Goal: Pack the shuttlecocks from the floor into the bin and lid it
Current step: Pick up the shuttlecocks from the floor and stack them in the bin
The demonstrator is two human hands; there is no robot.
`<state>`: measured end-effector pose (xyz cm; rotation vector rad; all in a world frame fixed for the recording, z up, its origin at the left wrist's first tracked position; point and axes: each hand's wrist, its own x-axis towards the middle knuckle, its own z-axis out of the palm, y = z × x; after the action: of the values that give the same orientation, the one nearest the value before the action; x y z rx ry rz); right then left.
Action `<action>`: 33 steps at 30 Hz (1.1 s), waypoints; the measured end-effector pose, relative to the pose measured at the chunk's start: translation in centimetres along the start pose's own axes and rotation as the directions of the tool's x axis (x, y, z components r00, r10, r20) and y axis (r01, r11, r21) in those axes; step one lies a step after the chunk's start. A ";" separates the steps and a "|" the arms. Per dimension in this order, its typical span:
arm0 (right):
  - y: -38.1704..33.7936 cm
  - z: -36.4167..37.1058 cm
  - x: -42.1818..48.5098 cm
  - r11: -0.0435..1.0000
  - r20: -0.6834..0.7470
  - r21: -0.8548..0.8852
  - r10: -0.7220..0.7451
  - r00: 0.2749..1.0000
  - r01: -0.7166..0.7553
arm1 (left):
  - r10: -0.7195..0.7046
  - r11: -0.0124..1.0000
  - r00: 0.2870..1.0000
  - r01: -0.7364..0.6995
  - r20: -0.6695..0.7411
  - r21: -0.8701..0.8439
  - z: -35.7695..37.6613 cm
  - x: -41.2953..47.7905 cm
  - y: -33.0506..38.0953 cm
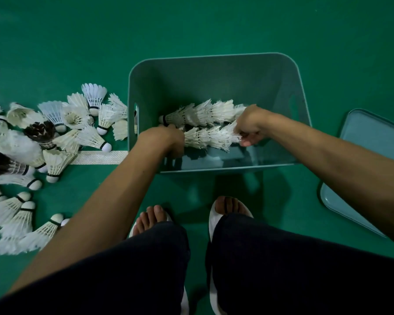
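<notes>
Standing nearest are 2 feet in white slippers [212, 214] under dark trouser legs, on the green court floor [214, 23]. Both bare forearms reach forward into the teal rectangular plastic bin [191, 83]. The left hand [166, 142] has its grip curled round the cork end of the near row of nested white feather shuttlecocks [207, 138]. The right hand [250, 127] pinches that row's feather end, and the row sits low inside the bin. Just beyond lies a 2nd nested row [200, 112]. Left of the bin, a loose pile of white and dark shuttlecocks [55, 133] covers the floor beside a white court line [96, 157]. A flat teal lid [369, 155] lies to the right, apart from the bin.
</notes>
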<state>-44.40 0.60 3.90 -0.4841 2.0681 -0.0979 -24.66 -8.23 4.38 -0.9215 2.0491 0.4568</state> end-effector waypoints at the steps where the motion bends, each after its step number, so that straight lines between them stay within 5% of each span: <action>1: 0.1 0.0 0.2 1.000 0.002 0.022 -0.007 1.000 0.007 | -0.014 1.000 1.000 0.014 0.006 -0.004 0.0 0.0 0.0; 7: -0.1 -0.4 -0.3 0.999 -0.051 0.025 -0.026 0.998 0.027 | 0.050 0.998 0.999 -0.050 -0.005 -0.025 -0.6 -0.3 0.5; 14: -1.1 -1.5 -4.1 0.965 -0.273 -0.226 -0.194 0.942 0.133 | 0.109 0.973 0.969 -0.149 -0.221 -0.174 -1.6 -2.6 0.0; 20: -3.8 -2.0 -8.8 0.932 -0.382 -0.169 -0.361 0.851 0.320 | 0.130 0.888 0.765 -0.373 -0.631 -0.270 -3.9 -9.1 -1.9; 26: -9.6 3.1 -15.6 0.757 -0.462 -0.002 -0.581 0.671 0.654 | -0.145 0.777 0.534 -0.460 -0.833 -0.430 -1.8 -12.1 -7.1; 33: -14.0 14.8 -19.3 0.541 -0.416 0.004 -0.764 0.494 0.841 | -0.545 0.620 0.586 -0.200 -0.600 -0.759 5.7 -9.6 -15.7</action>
<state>-19.12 -3.15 15.48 -1.3813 1.9559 -1.0478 -6.18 -10.99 8.79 -2.2304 2.4896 0.9869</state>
